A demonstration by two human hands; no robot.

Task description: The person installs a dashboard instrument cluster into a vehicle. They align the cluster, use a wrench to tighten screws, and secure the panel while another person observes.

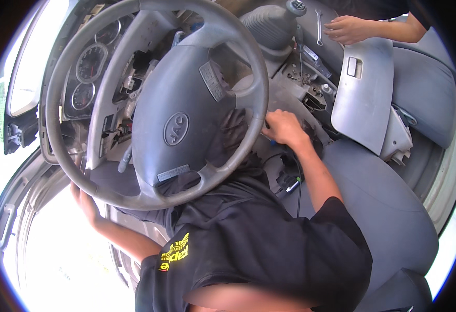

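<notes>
My right hand (287,128) is closed beside the right side of the steering wheel (263,88), low by the seat. A small blue bit (273,142) shows under its fingers, but what they hold is hidden. On the other side, my left hand (80,196) reaches up past the lower left of the wheel rim, near the door opening. The rim and glare hide most of its fingers. Between the two hands is the grey airbag cover (178,99) of the wheel. A black cable (299,179) runs down past my right forearm, next to a small dark device (288,183).
Another person's hand (348,29) rests by a wrench (319,27) at the upper right. A detached grey glovebox lid (365,101) lies across the passenger seat (425,88). A screwdriver (300,41) and small screws (293,74) are on the console, below the gear lever (296,7). The instrument cluster (90,63) has its surround loosened.
</notes>
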